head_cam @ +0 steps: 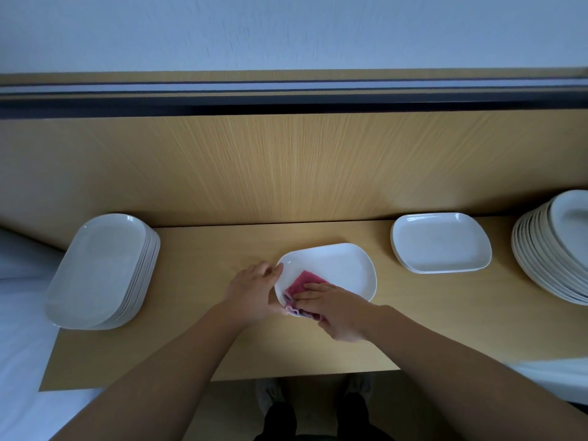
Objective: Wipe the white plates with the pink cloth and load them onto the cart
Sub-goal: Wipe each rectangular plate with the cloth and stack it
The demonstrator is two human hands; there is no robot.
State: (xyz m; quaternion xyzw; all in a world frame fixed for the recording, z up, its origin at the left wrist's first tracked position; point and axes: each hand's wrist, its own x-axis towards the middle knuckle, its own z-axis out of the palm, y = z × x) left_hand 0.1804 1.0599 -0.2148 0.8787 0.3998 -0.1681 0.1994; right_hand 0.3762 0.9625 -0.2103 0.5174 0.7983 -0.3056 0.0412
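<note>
A stack of plates (101,268) sits at the table's (206,249) left edge. Mid-table, the left hand (254,291) grips the left rim of a plate (340,268), while the right hand (334,308) presses the pink cloth (300,283) onto it with flat fingers. A low pile (440,243) sits toward the right along the back edge, and a tall pile (553,249) at the right edge.

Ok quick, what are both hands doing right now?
Left hand: holds the white plate by its left rim, fingers curled round it.
Right hand: open, flat fingers pressing the pink cloth onto that plate.
</note>
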